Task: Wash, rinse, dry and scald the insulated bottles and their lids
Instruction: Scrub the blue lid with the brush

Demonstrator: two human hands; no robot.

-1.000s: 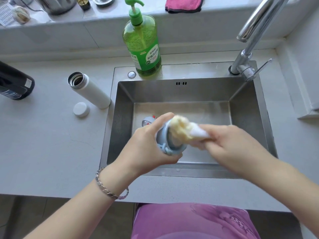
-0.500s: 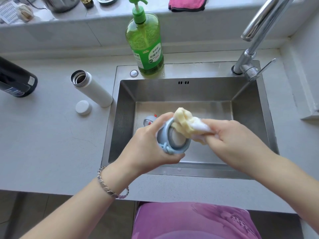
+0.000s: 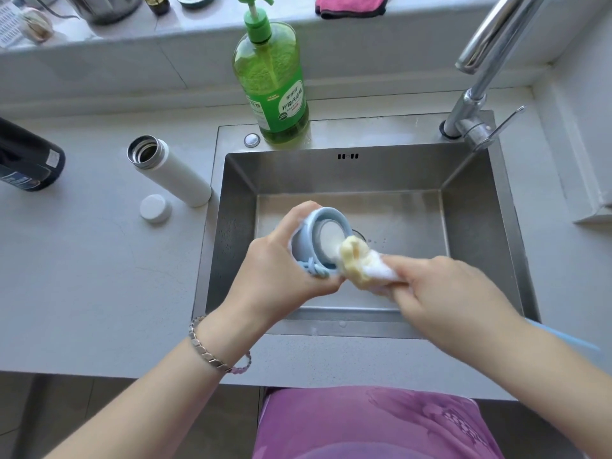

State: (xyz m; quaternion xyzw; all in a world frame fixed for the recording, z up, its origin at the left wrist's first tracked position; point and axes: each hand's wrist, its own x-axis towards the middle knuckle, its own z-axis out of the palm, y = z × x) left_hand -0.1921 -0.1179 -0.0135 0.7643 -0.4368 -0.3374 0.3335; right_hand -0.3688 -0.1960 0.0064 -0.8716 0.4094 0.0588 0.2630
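Note:
Over the steel sink (image 3: 231, 200), my left hand (image 3: 281, 270) grips a light blue bottle lid (image 3: 318, 240) with a cord loop, its open underside turned toward my right hand. My right hand (image 3: 440, 293) pinches a soapy yellow sponge (image 3: 357, 263), whose tip touches the lid's lower right rim. A white insulated bottle (image 3: 172, 170) stands open on the counter left of the sink. Its white cap (image 3: 155, 208) lies beside it.
A green dish soap pump bottle (image 3: 275, 87) stands on the sink's back ledge, and the chrome faucet (image 3: 480, 104) rises at the back right. A dark bottle (image 3: 26, 160) lies at the far left. A pink cloth (image 3: 351, 5) sits on the upper sill.
The sponge has come out of the lid's inside and down to its lower right rim. My left hand has tilted the lid so its inside shows.

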